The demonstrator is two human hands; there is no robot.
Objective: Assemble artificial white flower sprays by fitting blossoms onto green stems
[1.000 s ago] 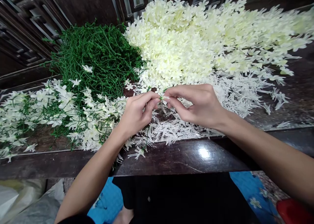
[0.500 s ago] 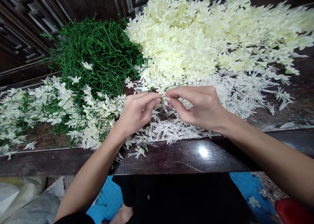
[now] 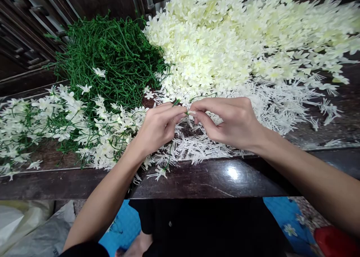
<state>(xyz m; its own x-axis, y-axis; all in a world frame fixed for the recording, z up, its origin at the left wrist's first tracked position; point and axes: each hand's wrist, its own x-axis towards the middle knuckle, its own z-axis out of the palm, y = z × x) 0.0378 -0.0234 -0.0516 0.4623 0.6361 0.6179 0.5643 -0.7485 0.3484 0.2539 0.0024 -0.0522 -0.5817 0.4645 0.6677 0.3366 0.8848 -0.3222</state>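
My left hand [image 3: 159, 127] pinches a thin green stem [image 3: 176, 102] between thumb and fingertips. Fingertip to fingertip with it, my right hand [image 3: 230, 120] is closed in a pinch on a small white piece that its fingers partly hide. Cream petals [image 3: 208, 50] lie heaped behind my hands. White stamen pieces [image 3: 270, 103] are spread beside and below my right hand. Green stems [image 3: 109, 58] form a pile behind my left hand, and white flowers on stems [image 3: 70, 118] lie to its left.
The dark wooden bench [image 3: 197, 182] has its front edge just below my wrists. Carved dark wood [image 3: 30, 24] rises at the back left. Plastic bags [image 3: 36, 227] are at the lower left, a blue mat [image 3: 123, 227] below, and a red object [image 3: 334, 242] at the lower right.
Both hands stay pinched together in nearly the same place, with only slight shifts of the fingers. The view has moved a little.
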